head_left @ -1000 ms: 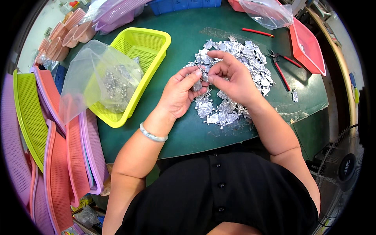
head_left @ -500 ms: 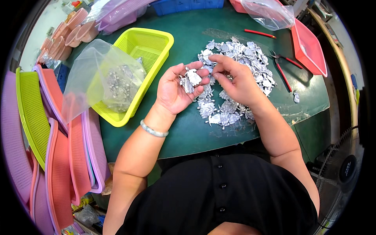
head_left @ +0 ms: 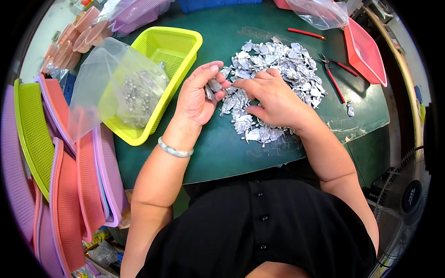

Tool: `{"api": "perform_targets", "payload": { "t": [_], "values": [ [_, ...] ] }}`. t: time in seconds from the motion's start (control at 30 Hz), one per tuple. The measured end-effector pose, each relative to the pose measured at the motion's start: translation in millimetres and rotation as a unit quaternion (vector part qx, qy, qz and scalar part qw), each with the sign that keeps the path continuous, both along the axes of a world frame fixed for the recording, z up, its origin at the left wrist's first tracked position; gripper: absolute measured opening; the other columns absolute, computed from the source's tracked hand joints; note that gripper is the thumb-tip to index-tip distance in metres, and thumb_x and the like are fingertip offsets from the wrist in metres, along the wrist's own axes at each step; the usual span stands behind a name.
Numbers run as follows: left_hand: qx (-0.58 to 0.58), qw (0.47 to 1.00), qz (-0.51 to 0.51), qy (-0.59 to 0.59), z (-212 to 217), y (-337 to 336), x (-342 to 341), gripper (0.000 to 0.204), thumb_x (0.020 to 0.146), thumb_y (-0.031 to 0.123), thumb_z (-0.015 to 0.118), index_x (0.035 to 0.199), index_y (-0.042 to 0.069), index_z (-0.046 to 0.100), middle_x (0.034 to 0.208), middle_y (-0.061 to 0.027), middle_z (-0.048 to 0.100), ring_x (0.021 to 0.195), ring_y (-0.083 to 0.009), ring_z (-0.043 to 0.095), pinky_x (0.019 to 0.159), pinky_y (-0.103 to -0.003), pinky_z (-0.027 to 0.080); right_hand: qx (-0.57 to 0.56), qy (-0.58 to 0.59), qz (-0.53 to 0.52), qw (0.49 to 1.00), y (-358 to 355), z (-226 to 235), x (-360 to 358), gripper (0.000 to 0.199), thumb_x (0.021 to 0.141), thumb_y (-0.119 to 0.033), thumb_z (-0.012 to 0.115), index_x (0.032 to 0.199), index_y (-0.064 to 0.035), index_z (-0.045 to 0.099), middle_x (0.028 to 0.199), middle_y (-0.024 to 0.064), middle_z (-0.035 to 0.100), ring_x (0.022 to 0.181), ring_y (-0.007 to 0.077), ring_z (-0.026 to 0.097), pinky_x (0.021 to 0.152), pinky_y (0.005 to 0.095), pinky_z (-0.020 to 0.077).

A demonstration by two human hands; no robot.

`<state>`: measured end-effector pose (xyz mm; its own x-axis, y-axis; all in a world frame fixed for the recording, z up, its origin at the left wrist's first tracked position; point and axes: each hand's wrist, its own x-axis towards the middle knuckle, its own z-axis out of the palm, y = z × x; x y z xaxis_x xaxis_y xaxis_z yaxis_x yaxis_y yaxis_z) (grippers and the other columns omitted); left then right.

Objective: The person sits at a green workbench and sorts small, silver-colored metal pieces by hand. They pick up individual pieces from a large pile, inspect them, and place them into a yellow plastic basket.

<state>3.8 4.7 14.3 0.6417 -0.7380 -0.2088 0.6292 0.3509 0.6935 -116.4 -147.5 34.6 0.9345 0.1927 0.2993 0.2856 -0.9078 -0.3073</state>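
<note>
A wide pile of small, flat silver metal castings (head_left: pixel 296 69) lies on the green tabletop. In my left hand (head_left: pixel 197 97), fingers curl around a few metal castings (head_left: pixel 211 89), just left of the pile. My right hand (head_left: pixel 276 99) is over the pile's near-left part, palm down, its thumb and forefinger apart. That forefinger reaches toward the pieces beside my left fingertips, and I see nothing held in this hand. To the left, a clear plastic bag (head_left: pixel 99 78) with more castings rests in a lime-green basket (head_left: pixel 178 85).
Red-handled cutters (head_left: pixel 334 81), a red rod (head_left: pixel 306 34) and one loose casting (head_left: pixel 350 109) lie around the pile. A pink tray (head_left: pixel 364 55) stands at the right edge. Stacked coloured baskets (head_left: pixel 69 194) crowd the left side; a fan (head_left: pixel 410 197) stands at lower right.
My left hand has moved slightly left and turned, its fingers curling more over the castings. My right hand has lowered onto the pile, its thumb and forefinger spreading apart.
</note>
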Motion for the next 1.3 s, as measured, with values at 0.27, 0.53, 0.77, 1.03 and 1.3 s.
{"api": "perform_targets", "payload": {
  "t": [0.27,0.53,0.77,1.03,1.3],
  "values": [
    [0.060,0.998,0.022,-0.003,4,-4,-4,0.016,0.079,0.003,0.050,0.094,0.000,0.054,0.067,-0.0014,0.052,0.055,-0.0100,0.050,0.047,-0.022,0.038,-0.052,-0.013,-0.019,0.998,3,-9,2,0.044,0.066,-0.005,0.061,0.108,-0.0060,0.050,0.070,0.0048,0.057,0.074,0.0228,0.053,0.072,0.0344,0.0343],
    [0.064,0.995,-0.032,-0.064,2,-1,-3,0.014,0.079,0.004,0.052,0.092,0.001,0.055,0.064,0.0009,0.049,0.051,-0.0059,0.044,0.045,-0.018,0.034,-0.065,-0.012,-0.018,0.998,5,-8,1,0.043,0.067,0.000,0.053,0.109,-0.0045,0.048,0.065,0.0057,0.056,0.071,0.0236,0.052,0.071,0.0336,0.0344],
    [0.161,0.971,-0.032,-0.174,7,-6,-16,0.009,0.079,0.007,0.059,0.088,0.003,0.058,0.061,0.0042,0.047,0.048,-0.0019,0.038,0.042,-0.015,0.029,-0.029,-0.009,-0.031,0.999,0,-10,1,0.042,0.067,0.001,0.052,0.108,-0.0036,0.049,0.064,0.0064,0.055,0.070,0.0243,0.052,0.069,0.0343,0.0347],
    [0.209,0.910,-0.050,-0.354,-6,-9,-17,0.016,0.078,0.004,0.059,0.094,0.001,0.060,0.073,0.0010,0.056,0.060,-0.0039,0.047,0.054,-0.016,0.038,0.055,-0.030,-0.031,0.998,-9,-3,1,0.041,0.065,0.001,0.054,0.105,-0.0070,0.051,0.071,0.0050,0.054,0.075,0.0247,0.053,0.073,0.0364,0.0361],
    [0.280,0.746,-0.046,-0.602,-6,-8,-24,0.027,0.065,0.009,0.072,0.090,0.002,0.062,0.077,-0.0069,0.055,0.067,-0.0162,0.053,0.061,-0.027,0.044,0.145,-0.032,-0.014,0.989,-13,0,3,0.037,0.065,0.000,0.055,0.102,-0.0064,0.053,0.068,0.0025,0.051,0.072,0.0224,0.051,0.074,0.0353,0.0362]
  ]
}}
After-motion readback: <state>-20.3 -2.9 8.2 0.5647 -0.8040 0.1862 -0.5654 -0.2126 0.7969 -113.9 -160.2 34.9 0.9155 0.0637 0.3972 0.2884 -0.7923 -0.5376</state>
